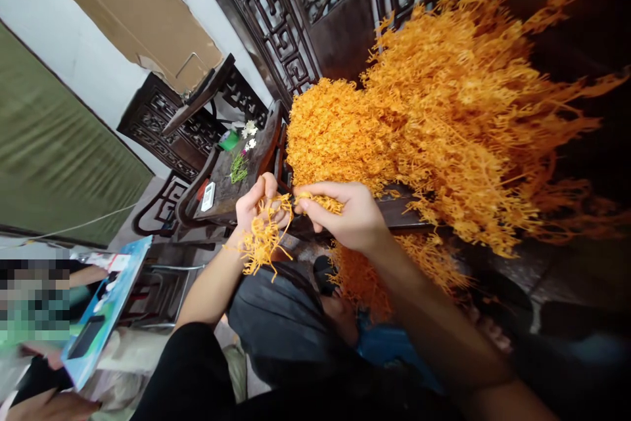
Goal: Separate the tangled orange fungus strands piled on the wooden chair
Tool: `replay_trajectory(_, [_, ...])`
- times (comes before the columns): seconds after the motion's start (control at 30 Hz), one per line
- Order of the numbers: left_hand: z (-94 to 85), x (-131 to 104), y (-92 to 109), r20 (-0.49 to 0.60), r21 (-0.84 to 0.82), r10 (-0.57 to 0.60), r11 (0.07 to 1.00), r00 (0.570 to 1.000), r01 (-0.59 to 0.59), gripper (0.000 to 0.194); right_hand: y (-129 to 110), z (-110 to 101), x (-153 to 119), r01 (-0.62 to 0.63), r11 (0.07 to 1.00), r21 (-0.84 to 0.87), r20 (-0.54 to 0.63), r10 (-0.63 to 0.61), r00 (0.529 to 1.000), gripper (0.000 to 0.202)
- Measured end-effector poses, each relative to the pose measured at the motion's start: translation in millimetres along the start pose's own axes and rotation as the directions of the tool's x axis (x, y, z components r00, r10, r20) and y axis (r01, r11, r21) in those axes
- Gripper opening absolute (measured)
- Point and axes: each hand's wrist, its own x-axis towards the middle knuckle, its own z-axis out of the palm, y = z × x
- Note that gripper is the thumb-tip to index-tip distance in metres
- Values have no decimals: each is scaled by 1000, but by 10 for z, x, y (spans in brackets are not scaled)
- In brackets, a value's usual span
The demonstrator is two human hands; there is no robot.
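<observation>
Two bare hands meet near the centre, almost touching, with orange strands in both. The left hand (263,204) is curled partly closed around a loose tuft (261,240), which hangs over its palm and hides parts of its fingers. The right hand (352,214) is nearly closed, thumb against fingers, on a slim bundle (325,203); its far fingers are largely concealed. Just beyond, a large orange heap (434,112) covers most of a dark wooden bench (401,211), its right side fading into blur and shadow. A lower heap (362,280), partly behind the right forearm, lies above a blue object (387,345) too obscured to identify. To the left, a wooden side table (221,181) bears white flowers (249,134), green stems (239,169), a green roll (228,140) and a white device (208,196). At the left edge, another person, cut off and pixelated, is beside a blue tabletop (111,303).
</observation>
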Motion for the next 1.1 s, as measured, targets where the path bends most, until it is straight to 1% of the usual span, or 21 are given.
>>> replay_trajectory(0.07, [5, 13, 10, -7, -14, 3, 1000, 1000, -3, 44, -4, 0, -7, 35, 998, -46, -11, -35, 999, 38])
replay_trajectory(0.1, [7, 20, 12, -10, -27, 4, 1000, 1000, -4, 44, -7, 3, -10, 68, 995, -73, -10, -68, 998, 38])
replay_trajectory(0.27, [52, 49, 3, -31, -30, 17, 999, 999, -18, 45, -30, 29, -15, 242, 952, -185, -10, -248, 969, 22])
replay_trajectory(0.3, [69, 52, 1, -31, -20, 18, 1000, 999, -18, 46, -34, 37, -17, 265, 941, -211, -18, -275, 961, 18])
replay_trajectory(0.37, [104, 57, -1, -39, -3, 11, 1000, 999, -11, 48, -36, 54, -24, 311, 911, -269, -55, -337, 940, 17])
replay_trajectory(0.47, [141, 63, 1, -55, 2, -7, 1000, 998, 7, 50, -22, 73, -34, 377, 861, -343, -124, -439, 890, 15])
replay_trajectory(0.53, [157, 66, 4, -63, 0, -13, 1000, 998, 13, 50, 0, 71, -29, 412, 836, -362, -108, -476, 873, 12])
replay_trajectory(0.57, [164, 65, 5, -70, 0, -23, 1000, 997, 23, 50, 13, 64, -22, 423, 830, -363, -71, -477, 876, 10])
replay_trajectory(0.67, [189, 62, 7, -82, -12, -70, 998, 994, 69, 49, 40, 33, 2, 435, 830, -349, 58, -444, 894, 6])
replay_trajectory(0.73, [192, 65, 11, -76, -18, -93, 996, 993, 92, 48, 27, 11, 5, 413, 854, -316, 85, -408, 909, 11])
replay_trajectory(0.77, [185, 70, 13, -77, -12, -98, 995, 992, 97, 47, 8, 1, 0, 387, 881, -271, 87, -378, 922, 12])
replay_trajectory(0.8, [170, 76, 15, -82, 2, -99, 995, 992, 99, 46, -18, -9, -8, 342, 918, -200, 89, -331, 940, 13])
replay_trajectory(0.87, [123, 93, 15, -97, 48, -87, 995, 992, 92, 44, -74, -29, -30, 187, 982, -5, 117, -185, 976, 15])
replay_trajectory(0.93, [65, 107, 5, -91, 101, -51, 993, 994, 61, 44, -116, -50, -44, 20, 988, 151, 160, -44, 986, 16])
replay_trajectory(1.0, [19, 111, -11, -59, 141, -8, 990, 998, 16, 46, -127, -72, -43, -62, 975, 215, 150, 30, 988, 15])
replay_trajectory(1.1, [8, 82, -23, -8, 165, 57, 985, 998, -54, 51, -110, -105, -24, -65, 974, 218, 51, 55, 997, 16])
